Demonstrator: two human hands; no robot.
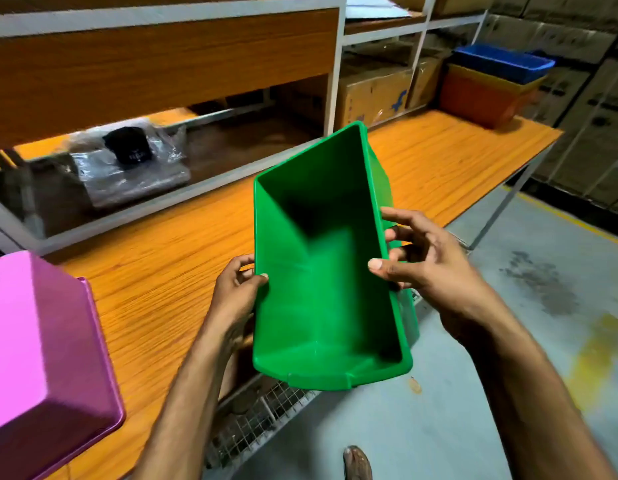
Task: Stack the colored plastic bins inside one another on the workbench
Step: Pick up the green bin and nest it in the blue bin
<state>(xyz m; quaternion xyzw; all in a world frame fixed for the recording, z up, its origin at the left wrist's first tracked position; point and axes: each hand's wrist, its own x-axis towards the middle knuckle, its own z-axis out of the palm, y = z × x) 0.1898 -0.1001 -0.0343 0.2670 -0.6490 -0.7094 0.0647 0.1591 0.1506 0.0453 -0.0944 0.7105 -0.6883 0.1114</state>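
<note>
An empty green bin (pixel 321 271) is held in the air over the front edge of the orange workbench (pixel 155 278), its open side tilted toward me. My left hand (pixel 235 289) pinches its left rim, thumb inside. My right hand (pixel 425 261) grips the right rim, thumb inside and fingers behind the wall. At the bench's far right end a blue bin (pixel 501 64) sits nested in a yellow bin (pixel 529 85), which sits in an orange bin (pixel 477 98). A pink bin (pixel 41 348) lies upside down at the near left.
A white-framed shelf (pixel 210 181) runs along the back of the bench, holding plastic-wrapped items (pixel 134 168) and cardboard boxes (pixel 373 95). Stacked cartons (pixel 584 109) line the right wall. Grey floor with a yellow line lies to the right. A wire mesh rack (pixel 259 414) sits under the bench.
</note>
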